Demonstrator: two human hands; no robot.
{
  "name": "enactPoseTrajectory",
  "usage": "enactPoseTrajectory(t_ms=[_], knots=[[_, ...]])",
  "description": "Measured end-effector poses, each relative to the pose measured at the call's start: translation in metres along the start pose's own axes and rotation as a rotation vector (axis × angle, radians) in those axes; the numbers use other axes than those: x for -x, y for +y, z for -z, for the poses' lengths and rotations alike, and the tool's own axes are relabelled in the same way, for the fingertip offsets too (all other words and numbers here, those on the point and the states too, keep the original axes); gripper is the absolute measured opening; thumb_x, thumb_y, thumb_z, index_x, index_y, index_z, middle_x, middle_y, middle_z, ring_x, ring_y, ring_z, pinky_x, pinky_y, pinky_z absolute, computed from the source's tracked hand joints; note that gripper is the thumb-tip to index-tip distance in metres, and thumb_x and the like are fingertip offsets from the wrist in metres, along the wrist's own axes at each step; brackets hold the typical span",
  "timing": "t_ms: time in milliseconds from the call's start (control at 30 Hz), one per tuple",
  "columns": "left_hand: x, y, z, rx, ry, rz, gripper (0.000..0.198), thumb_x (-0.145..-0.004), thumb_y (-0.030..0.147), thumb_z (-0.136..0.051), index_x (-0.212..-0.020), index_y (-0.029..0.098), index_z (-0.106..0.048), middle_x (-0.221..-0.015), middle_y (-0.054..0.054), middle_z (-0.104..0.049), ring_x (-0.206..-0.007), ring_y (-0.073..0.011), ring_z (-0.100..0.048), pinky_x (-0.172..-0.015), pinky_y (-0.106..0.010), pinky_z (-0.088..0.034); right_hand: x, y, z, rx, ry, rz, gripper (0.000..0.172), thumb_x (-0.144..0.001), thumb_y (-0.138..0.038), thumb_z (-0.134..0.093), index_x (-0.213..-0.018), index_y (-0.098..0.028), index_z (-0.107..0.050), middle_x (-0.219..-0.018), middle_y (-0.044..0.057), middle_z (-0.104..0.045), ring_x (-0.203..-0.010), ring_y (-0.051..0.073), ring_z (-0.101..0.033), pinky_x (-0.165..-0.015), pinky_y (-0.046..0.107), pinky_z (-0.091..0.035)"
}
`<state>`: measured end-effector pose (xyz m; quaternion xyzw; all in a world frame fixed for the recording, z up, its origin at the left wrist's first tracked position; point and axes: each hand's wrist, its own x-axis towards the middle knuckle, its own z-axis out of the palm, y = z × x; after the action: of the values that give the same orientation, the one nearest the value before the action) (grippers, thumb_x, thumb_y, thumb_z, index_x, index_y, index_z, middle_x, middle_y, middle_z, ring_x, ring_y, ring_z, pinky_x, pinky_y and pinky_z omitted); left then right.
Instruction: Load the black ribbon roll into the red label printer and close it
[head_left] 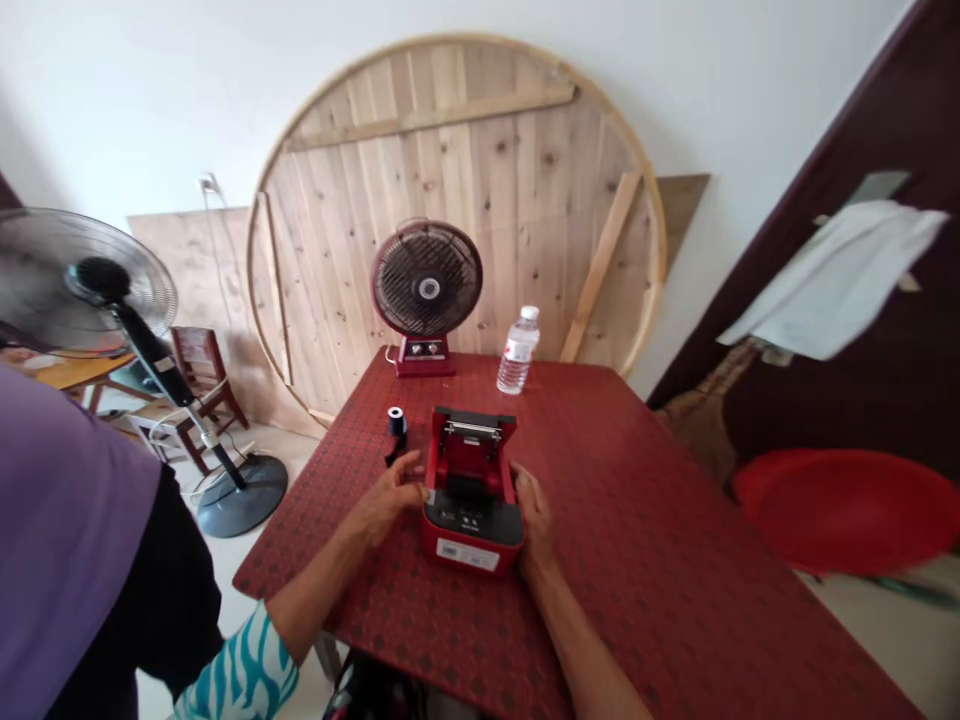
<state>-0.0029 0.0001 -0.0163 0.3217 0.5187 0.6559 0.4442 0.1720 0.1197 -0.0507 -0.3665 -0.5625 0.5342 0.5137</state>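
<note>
Now steadying an opened red printer [474, 505] between left hand [394, 497] and right hand [536, 522], seemingly just at the step of supporting and handling it open. Probably calling next for an even hold from both sides and some care around the raised lid [480, 418].

Going left to right, seeing a person in a purple top [79, 520] and a standing fan [161, 368] well left of the grip, then a small dark roll [396, 422] with a white end just beyond the left hand, and a desk fan [427, 285] well beyond that. Setting the left thumb against the printer's left side and bending the fingers loosely beside it; being unable to tell how firmly gripping there.

Finding the printer directly between the palms, on a red patterned table [637, 540]. Noting a dark-edged lid tipped up at the far end, a shiny bar [472, 432] inside it, a hollow red interior, a black panel [487, 520] with small buttons nearer the wrists, and a white label [467, 554] on the near face, too small for reading.

Closing the right hand round the right wall, gripping the printer there. Noticing a capped clear bottle [517, 355] well beyond the right hand, then a white cloth [832, 280] and a blurred red basin [847, 510] well apart to the right.
</note>
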Motion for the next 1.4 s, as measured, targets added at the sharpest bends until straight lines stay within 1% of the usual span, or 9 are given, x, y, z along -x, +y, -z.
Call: enactPoseTrajectory(t_ms=[133, 467, 567, 700, 867, 1033, 1200, 1300, 1400], knots=[[0.000, 0.002, -0.006, 0.134, 0.029, 0.071, 0.072, -0.054, 0.012, -0.066, -0.123, 0.018, -0.051, -0.113, -0.009, -0.057, -0.086, -0.0178, -0.059, -0.074, -0.029, -0.044, -0.004, 0.004, 0.003, 0.034, 0.007, -0.011, 0.057, -0.076, -0.064, -0.048, -0.112, -0.022, -0.062, -0.118, 0.010, -0.064, -0.112, 0.027, -0.055, -0.096, 0.042, -0.040], [0.005, 0.003, -0.012, 0.149, 0.080, -0.004, 0.066, -0.054, 0.016, -0.068, -0.119, 0.017, -0.056, -0.113, -0.010, -0.060, -0.092, -0.0208, -0.059, -0.078, -0.031, -0.043, -0.006, 0.002, 0.003, 0.062, -0.033, -0.018, 0.056, -0.075, -0.065, -0.047, -0.110, -0.024, -0.063, -0.115, 0.008, -0.065, -0.112, 0.029, -0.056, -0.093, 0.040, -0.043], [0.010, 0.006, -0.008, 0.132, 0.170, -0.041, 0.056, -0.060, 0.023, -0.069, -0.115, 0.021, -0.060, -0.116, -0.008, -0.060, -0.091, -0.0185, -0.060, -0.075, -0.029, -0.044, -0.003, 0.000, 0.002, 0.036, -0.040, 0.001, 0.056, -0.077, -0.063, -0.047, -0.112, -0.022, -0.062, -0.118, 0.008, -0.064, -0.112, 0.027, -0.056, -0.095, 0.040, -0.042], [0.012, 0.012, 0.006, 0.110, 0.294, -0.133, 0.047, -0.061, 0.029, -0.072, -0.107, 0.020, -0.065, -0.105, -0.008, -0.066, -0.085, -0.0148, -0.062, -0.071, -0.024, -0.044, 0.000, -0.002, -0.003, 0.008, -0.022, 0.048, 0.061, -0.077, -0.063, -0.045, -0.113, -0.017, -0.061, -0.121, 0.012, -0.061, -0.114, 0.025, -0.053, -0.099, 0.040, -0.038], [0.009, 0.033, 0.015, -0.066, 0.369, -0.238, 0.044, -0.061, 0.030, -0.072, -0.103, 0.018, -0.066, -0.103, -0.007, -0.068, -0.089, -0.0169, -0.063, -0.074, -0.026, -0.046, 0.000, -0.005, -0.007, -0.022, 0.010, 0.010, 0.059, -0.078, -0.062, -0.044, -0.112, -0.018, -0.061, -0.120, 0.011, -0.062, -0.111, 0.024, -0.054, -0.098, 0.040, -0.038], [-0.001, 0.050, -0.001, -0.345, 0.218, -0.361, 0.037, -0.073, 0.037, -0.065, -0.104, 0.017, -0.066, -0.101, -0.008, -0.069, -0.094, -0.0201, -0.063, -0.085, -0.033, -0.047, 0.000, -0.004, -0.007, -0.039, 0.009, 0.019, 0.056, -0.079, -0.061, -0.044, -0.111, -0.019, -0.062, -0.120, 0.010, -0.063, -0.113, 0.024, -0.054, -0.098, 0.039, -0.038], [-0.027, 0.044, -0.022, -0.670, 0.023, -0.393, 0.042, -0.071, 0.041, -0.068, -0.104, 0.016, -0.067, -0.105, -0.010, -0.069, -0.098, -0.0247, -0.062, -0.087, -0.038, -0.047, -0.002, -0.001, -0.006, -0.061, 0.007, 0.022, 0.052, -0.082, -0.058, -0.044, -0.112, -0.020, -0.061, -0.119, 0.009, -0.063, -0.113, 0.023, -0.055, -0.100, 0.040, -0.038], [-0.035, 0.037, -0.025, -0.647, -0.046, -0.335, 0.051, -0.071, 0.043, -0.068, -0.113, 0.015, -0.062, -0.110, -0.013, -0.067, -0.100, -0.0249, -0.062, -0.087, -0.038, -0.048, -0.003, 0.001, -0.007, -0.079, 0.005, 0.027, 0.049, -0.082, -0.057, -0.044, -0.110, -0.021, -0.062, -0.118, 0.008, -0.064, -0.112, 0.023, -0.056, -0.100, 0.040, -0.039], [-0.036, 0.033, -0.016, -0.553, -0.080, -0.262, 0.053, -0.076, 0.045, -0.061, -0.118, 0.013, -0.056, -0.104, -0.013, -0.069, -0.092, -0.0220, -0.065, -0.083, -0.036, -0.050, -0.004, 0.001, -0.008, -0.078, 0.009, 0.034, 0.048, -0.081, -0.057, -0.044, -0.108, -0.021, -0.063, -0.117, 0.008, -0.065, -0.112, 0.023, -0.056, -0.100, 0.040, -0.039]])
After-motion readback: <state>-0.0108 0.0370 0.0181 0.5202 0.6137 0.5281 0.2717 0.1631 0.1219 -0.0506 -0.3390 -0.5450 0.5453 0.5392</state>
